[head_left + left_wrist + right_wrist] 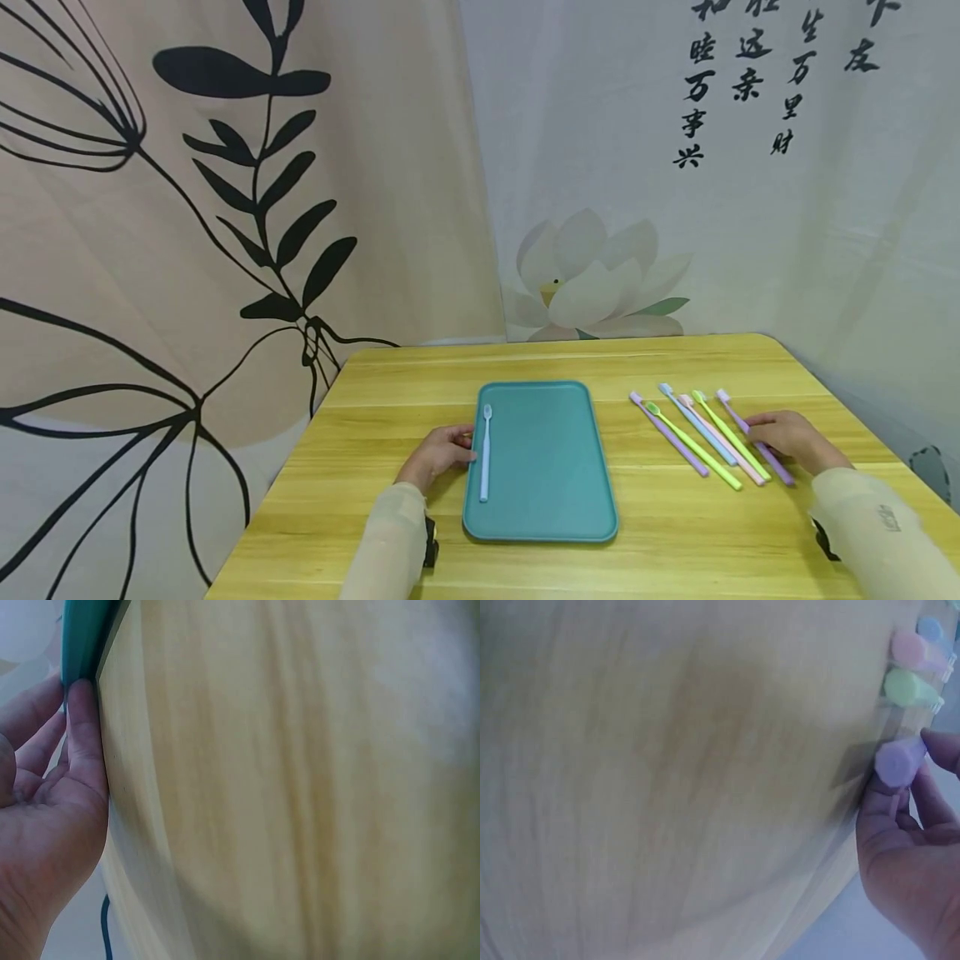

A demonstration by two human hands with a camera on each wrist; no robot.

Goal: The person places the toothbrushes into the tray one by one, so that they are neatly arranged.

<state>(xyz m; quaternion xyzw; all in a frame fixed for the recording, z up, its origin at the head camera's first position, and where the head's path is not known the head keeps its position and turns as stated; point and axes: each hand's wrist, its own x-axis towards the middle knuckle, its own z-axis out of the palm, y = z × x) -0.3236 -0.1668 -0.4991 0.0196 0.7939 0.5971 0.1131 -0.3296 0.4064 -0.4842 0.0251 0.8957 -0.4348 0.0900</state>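
A teal tray [555,467] lies on the table with one pale blue toothbrush [485,458] along its left side. My left hand [438,454] grips the tray's left edge, thumb and fingers meeting at the rim in the left wrist view. Over on the right, my right hand [795,439] pinches the purple toothbrush [896,763] at the right end of a loose row. That brush's handle end shows between thumb and fingers in the right wrist view. Beside it lie a yellow-green toothbrush [735,439], a pink toothbrush [723,445], and a blue toothbrush [701,427].
Farther left in the row are a green toothbrush [697,450] and another purple toothbrush [675,439]. All rest on a wooden table [420,375] with a rounded far corner. Printed curtains [405,208] hang behind the table.
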